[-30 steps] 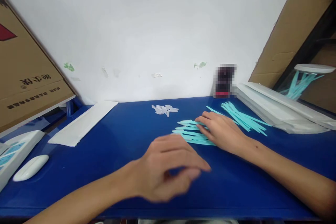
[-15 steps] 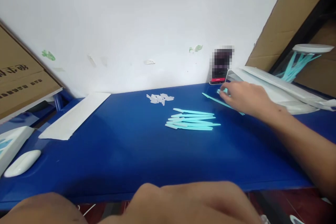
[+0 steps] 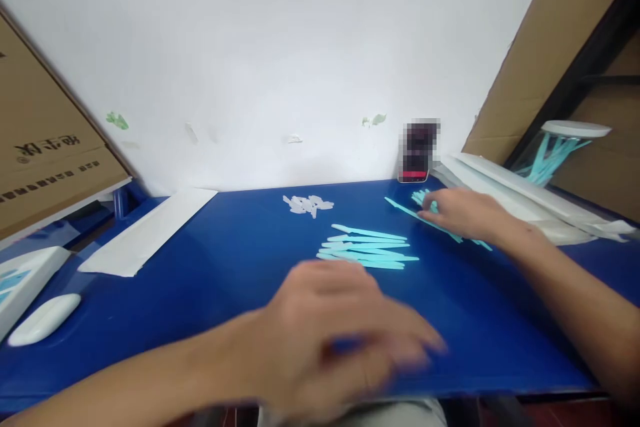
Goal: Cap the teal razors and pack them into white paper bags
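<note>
Under my right hand, at the back right of the blue table, lies a bunch of turquoise eyebrow razors. Its thumb and fingers are curled together on the bunch; how many they grip is hidden. One single razor lies slanted beside it. My left hand hovers blurred over the front of the table, holding nothing visible, its fingers stretched rightward with a gap above the thumb. Just beyond it several more turquoise razors lie side by side. Behind these sits a small pile of whitish translucent caps.
A phone leans against the wall. White packets and a lidded clear jar with turquoise razors stand at right. A white strip, a white mouse, a white box and a cardboard carton are at left.
My left hand has risen from the front edge and reached forward over the table. The right hand stays at the bunch of razors, and more of them show. The view has tilted up slightly.
</note>
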The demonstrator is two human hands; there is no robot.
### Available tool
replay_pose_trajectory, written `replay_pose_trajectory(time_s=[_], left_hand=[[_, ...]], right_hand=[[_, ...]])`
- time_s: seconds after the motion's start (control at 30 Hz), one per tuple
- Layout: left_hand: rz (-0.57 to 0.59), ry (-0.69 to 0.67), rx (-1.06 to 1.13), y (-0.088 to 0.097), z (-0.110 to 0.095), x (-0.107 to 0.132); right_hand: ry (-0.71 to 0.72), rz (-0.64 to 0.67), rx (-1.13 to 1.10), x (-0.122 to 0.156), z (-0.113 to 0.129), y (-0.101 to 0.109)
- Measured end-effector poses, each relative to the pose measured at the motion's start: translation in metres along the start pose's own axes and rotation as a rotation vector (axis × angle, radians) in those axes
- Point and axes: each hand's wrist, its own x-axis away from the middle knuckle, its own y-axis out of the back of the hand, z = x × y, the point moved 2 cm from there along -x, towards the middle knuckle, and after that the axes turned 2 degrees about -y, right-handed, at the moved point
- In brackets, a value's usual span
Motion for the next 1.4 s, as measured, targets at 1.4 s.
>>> replay_pose_trajectory(time_s=[1.4], left_hand=[[0.193, 0.169, -0.408, 0.001, 0.158, -0.044]], right_hand=[[0.352, -0.058, -0.251, 0.005, 0.049, -0.027]])
